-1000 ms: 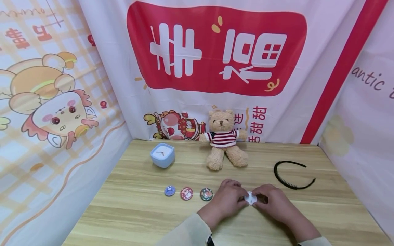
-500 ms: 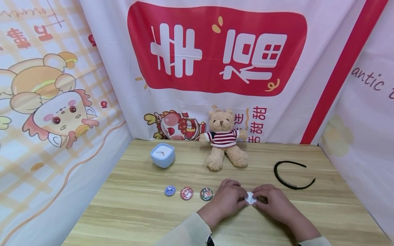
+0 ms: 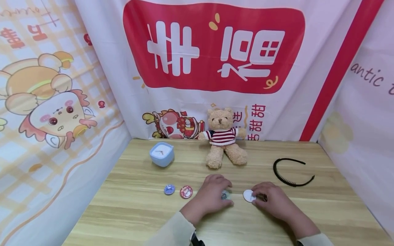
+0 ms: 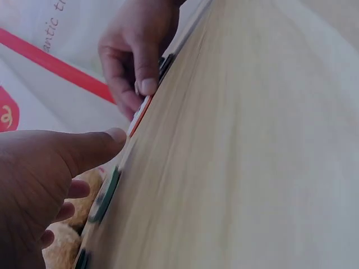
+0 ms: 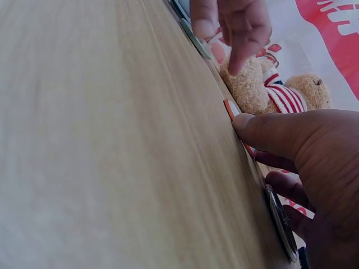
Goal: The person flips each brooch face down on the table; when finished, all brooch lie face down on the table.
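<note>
White disc [image 3: 247, 196]: right hand [image 3: 273, 201] pinches its right edge; a gap separates it from left hand [image 3: 210, 194], thumb and fingers apart around green badge [image 3: 225, 194].

In the right wrist view, the right hand [image 5: 322, 162] pinches a white disc with an orange-red edge [image 5: 230, 109], with the thumb on its near side. The other fingers are just beside a dark round object [image 5: 282, 224]; whether they touch it, I cannot tell. Above, the left hand [image 5: 240, 23] has its fingers near a green-edged disc [image 5: 195, 39] on the bench [image 5: 101, 134]. Behind is a teddy bear [image 5: 286, 98] in a striped shirt.
</note>
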A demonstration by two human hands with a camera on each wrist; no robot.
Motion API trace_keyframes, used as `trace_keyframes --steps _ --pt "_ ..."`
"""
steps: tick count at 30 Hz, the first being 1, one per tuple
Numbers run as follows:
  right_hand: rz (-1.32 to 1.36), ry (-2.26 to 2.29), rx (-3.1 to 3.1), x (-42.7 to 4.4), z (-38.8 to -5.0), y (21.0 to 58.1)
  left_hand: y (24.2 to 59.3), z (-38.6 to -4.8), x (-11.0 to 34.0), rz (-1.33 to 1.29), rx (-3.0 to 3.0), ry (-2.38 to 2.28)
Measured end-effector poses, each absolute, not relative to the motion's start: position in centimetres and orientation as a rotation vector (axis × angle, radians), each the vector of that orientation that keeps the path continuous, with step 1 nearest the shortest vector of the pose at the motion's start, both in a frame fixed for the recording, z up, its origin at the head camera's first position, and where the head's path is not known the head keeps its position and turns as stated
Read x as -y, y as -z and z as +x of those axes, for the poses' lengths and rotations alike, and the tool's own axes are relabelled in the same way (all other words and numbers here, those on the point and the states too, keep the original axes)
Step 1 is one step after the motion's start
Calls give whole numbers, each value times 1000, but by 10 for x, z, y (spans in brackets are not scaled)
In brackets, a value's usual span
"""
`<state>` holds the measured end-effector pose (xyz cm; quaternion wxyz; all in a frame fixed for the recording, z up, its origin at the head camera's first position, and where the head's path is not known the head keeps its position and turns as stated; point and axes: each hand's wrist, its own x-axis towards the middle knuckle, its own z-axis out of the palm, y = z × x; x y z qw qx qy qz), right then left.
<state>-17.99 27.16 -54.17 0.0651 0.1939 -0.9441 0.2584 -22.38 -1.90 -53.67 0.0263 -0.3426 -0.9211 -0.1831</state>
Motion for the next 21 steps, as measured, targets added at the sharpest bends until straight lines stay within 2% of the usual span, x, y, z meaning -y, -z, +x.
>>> trace_keyframes --steps 9,21 --pt "598 -763 2837 -271 -179 542 534 -221 48 -1043 2879 570" --pt "569 -773 2846 -269 -178 541 536 -222 56 -1077 2883 713"
